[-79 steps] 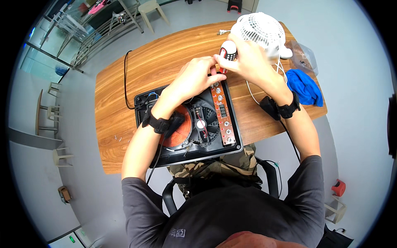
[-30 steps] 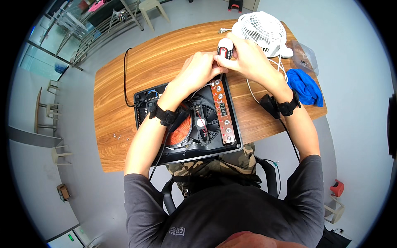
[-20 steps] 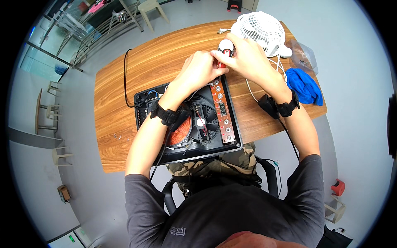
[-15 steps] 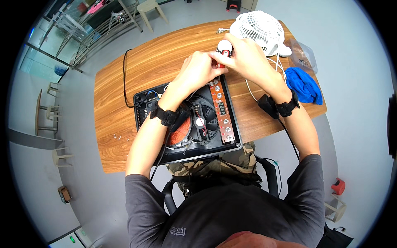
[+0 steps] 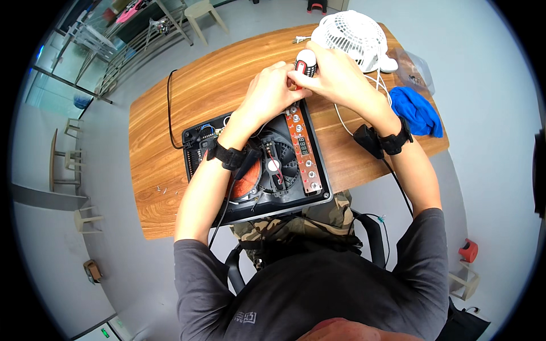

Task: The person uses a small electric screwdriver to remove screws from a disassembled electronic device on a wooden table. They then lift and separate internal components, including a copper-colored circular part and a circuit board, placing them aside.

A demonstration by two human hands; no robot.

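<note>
My right hand (image 5: 333,74) is wrapped round the thick handle of a screwdriver (image 5: 306,61), white-capped with red and black sides. It stands nearly upright over the far right corner of an opened induction cooker (image 5: 267,212). My left hand (image 5: 270,91) closes its fingers about the screwdriver's lower end, and the tip is hidden behind them. Inside the black casing lie an orange-brown control board (image 5: 307,165) along the right side, a black fan (image 5: 288,167) and a copper coil (image 5: 245,186), which my left forearm partly covers.
Several small screws (image 5: 160,189) lie on the wooden table (image 5: 153,125) left of the casing. A black cord (image 5: 170,108) runs at far left. Beyond my right hand are a white fan (image 5: 355,40), a clear plastic tray (image 5: 418,71) and a blue cloth (image 5: 418,112).
The screwdriver's handle has turned in my right hand, showing more of its black dotted side. Both hands stay at the same corner; the whole view has shifted slightly.
</note>
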